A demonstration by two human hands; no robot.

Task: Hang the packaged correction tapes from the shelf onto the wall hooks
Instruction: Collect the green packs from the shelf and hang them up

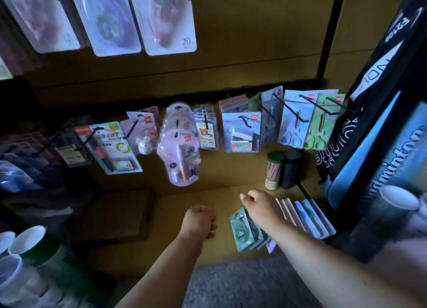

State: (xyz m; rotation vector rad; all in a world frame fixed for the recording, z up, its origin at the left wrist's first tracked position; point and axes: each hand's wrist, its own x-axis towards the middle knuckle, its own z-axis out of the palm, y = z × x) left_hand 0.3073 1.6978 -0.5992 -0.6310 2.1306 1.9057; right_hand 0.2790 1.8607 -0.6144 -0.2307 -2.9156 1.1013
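On shelf, green panda-printed correction tapes (242, 231)

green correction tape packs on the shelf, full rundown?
The green correction tape packs are a small fanned stack of flat blister cards, seemingly clear plastic over printed card, the top one showing a panda-like figure. They lie flat on the tan shelf, near its front edge, left of a row of pastel packs. The right hand is over their upper right corner; contact cannot be told.
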